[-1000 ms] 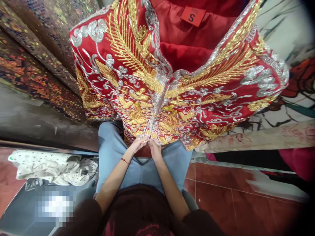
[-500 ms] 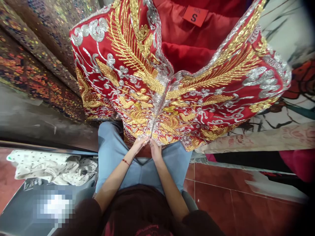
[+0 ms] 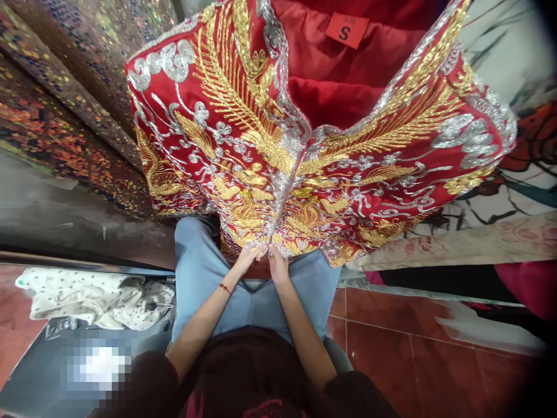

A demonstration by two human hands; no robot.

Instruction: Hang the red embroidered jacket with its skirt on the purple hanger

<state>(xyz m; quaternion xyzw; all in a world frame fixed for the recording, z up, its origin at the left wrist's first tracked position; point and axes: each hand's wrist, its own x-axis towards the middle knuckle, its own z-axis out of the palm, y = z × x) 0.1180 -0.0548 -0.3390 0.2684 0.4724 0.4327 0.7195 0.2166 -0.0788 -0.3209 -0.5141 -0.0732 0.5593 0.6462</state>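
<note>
A red jacket [image 3: 304,191] with gold and silver embroidery spreads in front of me, its V neck toward the top. Inside the neck, an orange-red size tag [image 3: 347,31] shows the letter S. My left hand [image 3: 249,257] pinches the left front edge near the hem. On the other side of the centre opening, my right hand [image 3: 278,264] grips the right edge. The two hands are close together, thumbs near the seam. Whatever fastening lies between the fingertips is too small to make out. The hem hangs over my knees.
Sequinned fabric [image 3: 56,98] hangs at the upper left. White fabric with dark patterns [image 3: 500,52] is on the right. White dotted cloth [image 3: 87,296] lies at the lower left beside a dark flat surface [image 3: 30,371]. Red floor tiles [image 3: 378,342] show at the lower right.
Very little differs: the view has shifted slightly, and both hands stay at the same place on the jacket's front edges.
</note>
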